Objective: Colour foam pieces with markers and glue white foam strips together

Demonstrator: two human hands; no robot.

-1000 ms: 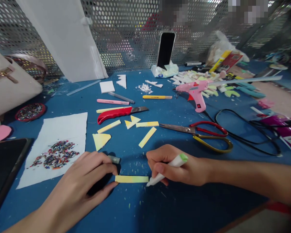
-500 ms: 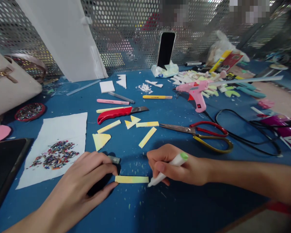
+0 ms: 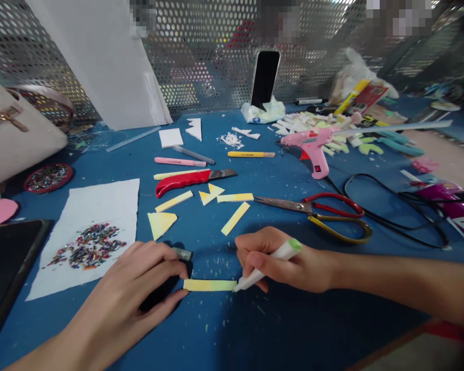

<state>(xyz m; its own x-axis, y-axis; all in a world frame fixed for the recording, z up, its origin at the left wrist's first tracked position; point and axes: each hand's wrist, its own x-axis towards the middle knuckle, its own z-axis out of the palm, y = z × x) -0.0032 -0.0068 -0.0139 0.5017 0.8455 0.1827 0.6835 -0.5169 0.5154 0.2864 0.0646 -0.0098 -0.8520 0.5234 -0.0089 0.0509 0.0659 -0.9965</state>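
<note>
A narrow yellow strip (image 3: 209, 285), tinged green toward its right end, lies flat on the blue table (image 3: 232, 340). Thumb and fingers of my left hand (image 3: 143, 278) pinch its left end. In my right hand (image 3: 278, 260) is a white marker (image 3: 268, 264) with a green end, tilted so its tip touches the strip's right end. A grey marker cap (image 3: 182, 253) sits by my left fingertips. Beyond my hands lie more yellow strips (image 3: 235, 219), a yellow wedge piece (image 3: 161, 225) and a zigzag-cut yellow piece (image 3: 211, 194).
A red-handled cutter (image 3: 193, 180) and scissors (image 3: 317, 208) lie ahead. To the right are a pink glue gun (image 3: 309, 144) and its black cord. White paper (image 3: 100, 206) with loose beads and a dark phone (image 3: 11, 273) are on the left. Another phone (image 3: 265, 77) stands at the back.
My right hand has shifted the marker tip slightly up and left, from just below the strip's right corner onto its end. My left hand keeps its pinch in place.
</note>
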